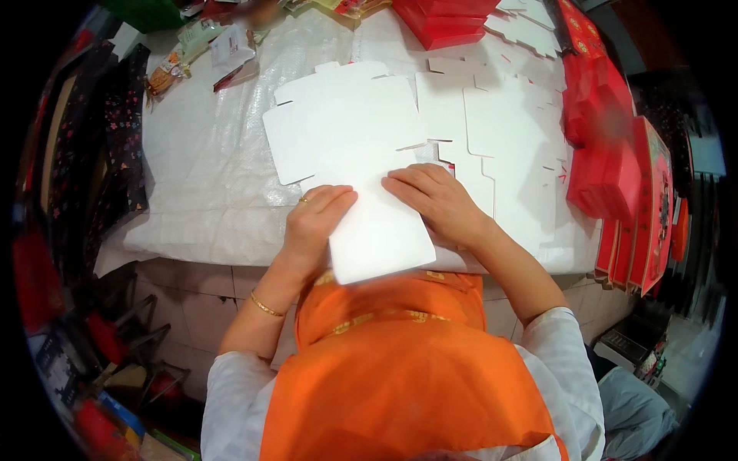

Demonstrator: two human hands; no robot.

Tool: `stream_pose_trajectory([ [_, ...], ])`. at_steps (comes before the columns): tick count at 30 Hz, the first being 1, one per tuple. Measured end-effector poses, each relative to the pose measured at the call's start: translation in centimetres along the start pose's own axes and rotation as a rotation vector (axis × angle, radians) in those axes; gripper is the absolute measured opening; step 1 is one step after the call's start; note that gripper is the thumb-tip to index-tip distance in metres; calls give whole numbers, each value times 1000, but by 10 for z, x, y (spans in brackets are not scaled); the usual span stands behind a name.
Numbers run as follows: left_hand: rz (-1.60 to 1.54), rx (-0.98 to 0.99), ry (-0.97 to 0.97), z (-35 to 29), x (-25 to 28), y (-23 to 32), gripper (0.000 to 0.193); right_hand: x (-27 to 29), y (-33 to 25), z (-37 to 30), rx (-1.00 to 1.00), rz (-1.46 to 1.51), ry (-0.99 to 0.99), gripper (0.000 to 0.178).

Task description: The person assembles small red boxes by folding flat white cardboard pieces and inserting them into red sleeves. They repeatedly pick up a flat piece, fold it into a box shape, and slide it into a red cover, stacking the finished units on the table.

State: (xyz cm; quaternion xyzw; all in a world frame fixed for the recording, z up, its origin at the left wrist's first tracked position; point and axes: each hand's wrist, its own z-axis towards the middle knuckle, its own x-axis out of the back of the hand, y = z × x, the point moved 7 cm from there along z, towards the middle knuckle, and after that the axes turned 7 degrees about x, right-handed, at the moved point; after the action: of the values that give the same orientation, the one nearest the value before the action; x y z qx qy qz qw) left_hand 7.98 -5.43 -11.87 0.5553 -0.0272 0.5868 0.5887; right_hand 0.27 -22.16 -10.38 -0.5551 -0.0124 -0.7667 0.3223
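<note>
A white die-cut box blank [350, 119] lies unfolded in front of me, its plain side up, with slots and tabs along its edges. Its narrow near panel reaches past the table's edge toward my orange apron. My left hand [317, 223] is closed on the left side of that panel, fingers together on top. On the opposite side, my right hand [434, 198] grips the panel in the same way. Both thumbs are hidden. Close by my right hand, more flat white box blanks [515, 123] lie overlapping.
White woven sheeting [200, 169] covers the table. Red boxes [603, 146] are stacked along the right edge, and a red box [446, 19] stands at the far side. Small packets [231, 50] lie at the far left. Dark floral material [123, 131] stands along the left edge.
</note>
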Motion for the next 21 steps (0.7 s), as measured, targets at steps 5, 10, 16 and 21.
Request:
stream_pose_trajectory([
  [5,-19,53,-24,1,1,-4,28,-18,20,11,78,82,-59,34],
  [10,-37,126,-18,-2,-5,-11,26,-23,25,8,137,121,-39,34],
  [16,-48,220,-39,-3,-6,-15,26,-26,27,7,114,145,11,31],
  [21,-110,195,-55,5,3,-21,35,-23,37,20,-48,255,-110,28],
])
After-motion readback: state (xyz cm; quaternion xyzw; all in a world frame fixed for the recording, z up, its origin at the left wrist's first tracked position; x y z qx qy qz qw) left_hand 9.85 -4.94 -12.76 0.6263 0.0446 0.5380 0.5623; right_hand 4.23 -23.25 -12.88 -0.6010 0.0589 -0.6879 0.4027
